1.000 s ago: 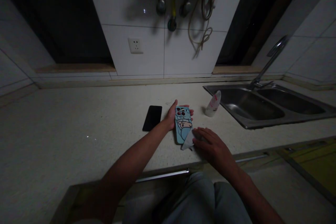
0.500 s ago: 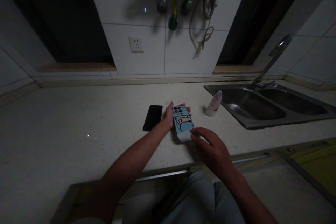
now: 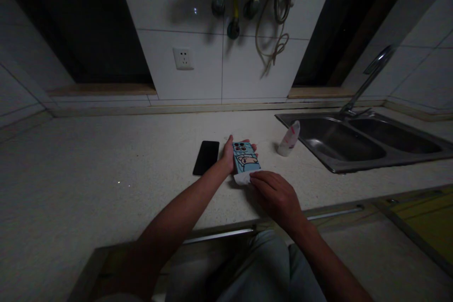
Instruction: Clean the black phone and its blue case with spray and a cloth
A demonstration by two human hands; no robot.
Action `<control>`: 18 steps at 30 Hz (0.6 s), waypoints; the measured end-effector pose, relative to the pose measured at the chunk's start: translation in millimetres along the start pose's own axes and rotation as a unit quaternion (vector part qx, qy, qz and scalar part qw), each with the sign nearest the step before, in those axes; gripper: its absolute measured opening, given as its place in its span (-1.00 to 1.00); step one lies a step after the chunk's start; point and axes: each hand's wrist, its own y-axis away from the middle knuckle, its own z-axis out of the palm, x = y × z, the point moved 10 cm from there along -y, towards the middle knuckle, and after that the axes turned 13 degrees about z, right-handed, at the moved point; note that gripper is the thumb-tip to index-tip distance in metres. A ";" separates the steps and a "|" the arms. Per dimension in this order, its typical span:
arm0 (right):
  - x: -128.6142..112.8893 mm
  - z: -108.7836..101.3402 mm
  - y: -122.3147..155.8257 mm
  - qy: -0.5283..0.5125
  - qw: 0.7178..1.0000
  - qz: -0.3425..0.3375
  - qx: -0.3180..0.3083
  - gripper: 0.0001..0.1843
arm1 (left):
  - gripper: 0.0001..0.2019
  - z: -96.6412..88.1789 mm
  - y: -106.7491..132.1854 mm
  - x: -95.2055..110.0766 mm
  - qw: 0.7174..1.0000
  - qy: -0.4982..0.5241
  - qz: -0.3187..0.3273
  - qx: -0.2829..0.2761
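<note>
l hand (image 3: 228, 156) cradles the blue-cased phone (image 3: 247, 161), back side up: palm under, thumb along its left edge, fingertips showing past the right edge. grip = curled round it, snug enough to hold. phone sits just above the counter (image 3: 106, 165) near the middle, camera end pointing to the wall; can't tell if hand or phone touches the top.

r hand (image 3: 278, 193) pinches a white sheet (image 3: 242, 179) btwn thumb & fingers; cloth or paper, can't tell. sheet lies over the phone's lower end, r fingertips right there too.

markings: case back has a cartoon print, pale face w/ dark outlines on lt blue, under a cluster of dark round lenses. any small lettering nr the lenses is too tiny to read. white packet (image 3: 289, 139) stands leaning to the r of the hands, nr the sink (image 3: 338, 141); it has pink/red marks, prob. print, too blurry to make out.

black phone (image 3: 206, 157) lies flat, dark face up, just l of the l hand, well apart from the packet. faucet (image 3: 370, 78) rises behind the sink; wall socket (image 3: 183, 58) is up l, plain white plate.
</note>
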 end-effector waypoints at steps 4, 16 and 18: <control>22.5 -10.2 2.7 -0.016 0.997 0.063 0.036 -0.76 | -0.44 7.5 0.6 -4.1 0.999 -0.030 0.002 -0.031; 116.2 -27.2 28.7 -0.177 0.874 0.450 0.051 -0.61 | -0.70 25.1 4.8 -0.4 0.982 -0.123 0.098 -0.109; 127.8 -17.0 42.0 -0.213 0.830 0.515 0.022 -0.52 | -0.71 21.1 1.9 5.1 0.979 -0.127 0.138 -0.082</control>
